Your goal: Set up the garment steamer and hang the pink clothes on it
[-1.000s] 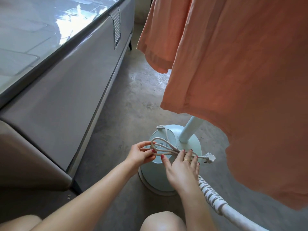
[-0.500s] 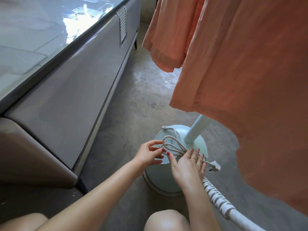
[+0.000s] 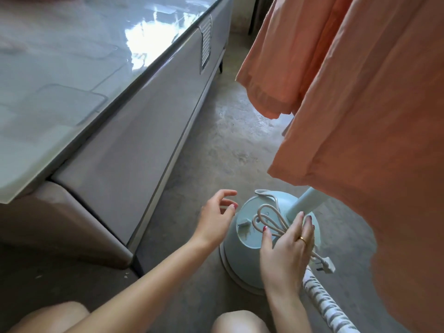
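Pink clothes run off the top and right edges; hanger and whatever holds them are out of view. Steamer pole vanishes behind the hem just above the steamer base. Base's right side is covered by the right hand and the fabric. Bundled power cord passes under that hand's fingers; can't tell how it's tied. Plug pokes out past the hand, prongs too small to read. Hose is cut by the bottom edge. Grey cabinet is cropped left and top. Small marking on the base by the cord loops is unreadable.
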